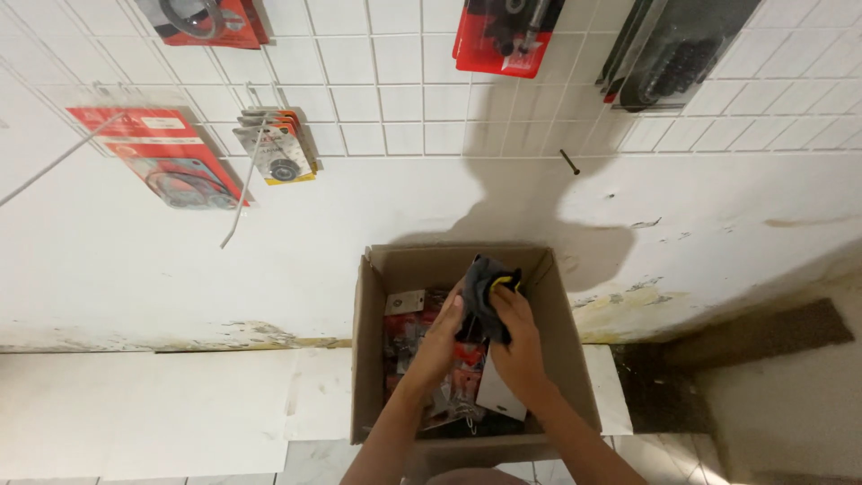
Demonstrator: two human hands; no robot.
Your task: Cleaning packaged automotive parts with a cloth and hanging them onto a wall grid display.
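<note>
Both hands meet over an open brown cardboard box standing on the pale tiled floor against a white wall. Left hand and right hand are together, each closed on a dark grey, crumpled fabric item with a small yellow patch; the left fingers press its near side and the right fingers wrap its lower edge. This soft item is rumpled and folded, dark all over except for the yellow mark near its upper right, and it is held above the far half of the box, just below the back wall of the box. Under the hands, the box is filled with flat red-and-clear blister packages and a white card lying tilted near the front right. On the wall above, a white wire grid panel carries hanging goods: a red carded pack with a ring-shaped part at left, a small stack of carded packs with a round part beside it, and a red pack and a dark clear-fronted pack at the top. A dark screw sticks out of the wall below the grid.
</note>
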